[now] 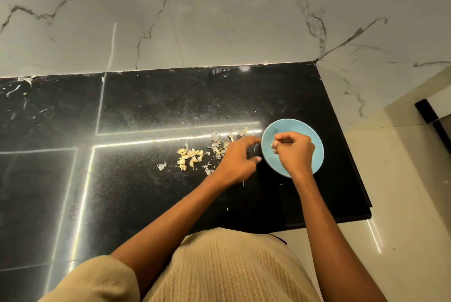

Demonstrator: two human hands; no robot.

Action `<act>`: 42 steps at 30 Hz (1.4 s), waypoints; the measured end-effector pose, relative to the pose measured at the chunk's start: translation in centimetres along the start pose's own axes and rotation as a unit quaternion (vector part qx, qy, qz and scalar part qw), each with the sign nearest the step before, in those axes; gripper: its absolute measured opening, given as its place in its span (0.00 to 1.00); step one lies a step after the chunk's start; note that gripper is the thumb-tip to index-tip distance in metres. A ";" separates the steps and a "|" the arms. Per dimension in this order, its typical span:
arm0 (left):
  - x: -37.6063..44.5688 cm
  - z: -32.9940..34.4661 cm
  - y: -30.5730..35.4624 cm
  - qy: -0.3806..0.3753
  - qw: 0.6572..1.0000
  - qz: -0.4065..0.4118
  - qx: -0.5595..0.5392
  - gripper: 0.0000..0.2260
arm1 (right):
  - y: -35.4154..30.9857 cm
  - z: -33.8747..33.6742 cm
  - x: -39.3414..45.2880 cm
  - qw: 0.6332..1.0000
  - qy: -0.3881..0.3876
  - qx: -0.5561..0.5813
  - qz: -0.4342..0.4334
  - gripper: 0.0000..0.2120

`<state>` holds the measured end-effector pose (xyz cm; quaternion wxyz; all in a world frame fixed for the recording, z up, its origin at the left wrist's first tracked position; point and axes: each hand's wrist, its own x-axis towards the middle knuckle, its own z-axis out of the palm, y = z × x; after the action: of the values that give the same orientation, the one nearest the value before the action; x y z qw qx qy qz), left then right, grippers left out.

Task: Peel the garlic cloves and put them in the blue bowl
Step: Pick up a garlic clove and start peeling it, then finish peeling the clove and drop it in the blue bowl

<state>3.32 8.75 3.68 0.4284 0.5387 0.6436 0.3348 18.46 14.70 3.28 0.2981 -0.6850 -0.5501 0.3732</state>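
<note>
Garlic cloves (189,157) lie just left of both hands (266,154).

Nothing readable here — no labels, brands, numbers or signs anywhere. The blue bowl (306,128) is plain, the black countertop (146,111) only carries light streaks and specks, and the marble wall (219,13) at the far side has grey veins — no lettering on any of it.
</note>
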 end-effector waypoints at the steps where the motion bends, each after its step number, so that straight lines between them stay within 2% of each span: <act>1: 0.0 0.4 0.0 -0.017 1.000 0.008 0.024 0.24 | 0.3 -0.2 0.1 1.000 0.001 -0.005 0.000 0.08; 4: -0.1 1.1 -0.1 -0.035 0.997 0.022 0.066 0.26 | 0.5 -0.5 -0.1 1.000 -0.001 -0.028 -0.007 0.08; 10: -0.5 0.9 -0.5 -0.034 0.997 0.027 0.059 0.26 | 0.5 0.1 -0.4 1.000 0.011 -0.009 -0.019 0.07; 16: -1.4 -0.7 -2.4 0.019 0.999 0.003 0.048 0.23 | -1.0 3.2 -2.4 0.993 -0.008 -0.021 -0.115 0.10; 21: -2.8 -2.7 -4.8 0.112 0.993 -0.010 0.025 0.19 | -1.5 7.1 -4.4 0.972 -0.112 -0.066 -0.197 0.15; 25: -4.3 -3.9 -6.9 0.181 0.981 -0.066 0.023 0.16 | -1.7 9.3 -4.7 0.951 -0.193 -0.108 -0.216 0.15; 29: -5.7 -4.9 -8.3 0.250 0.964 -0.095 -0.004 0.18 | -2.2 10.8 -5.0 0.929 -0.244 -0.157 -0.231 0.14; 38: -6.7 -5.7 -9.7 0.262 0.956 -0.123 -0.045 0.21 | -2.9 13.9 -5.2 0.890 -0.274 -0.238 -0.276 0.17; 42: -6.5 -5.8 -9.9 0.262 0.956 -0.126 -0.040 0.20 | -2.8 14.5 -4.9 0.880 -0.269 -0.255 -0.297 0.14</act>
<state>-5.65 0.64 -1.60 0.3048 0.3292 0.7822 0.4323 4.20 10.47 -1.39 0.0504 -0.4149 -0.8631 0.2836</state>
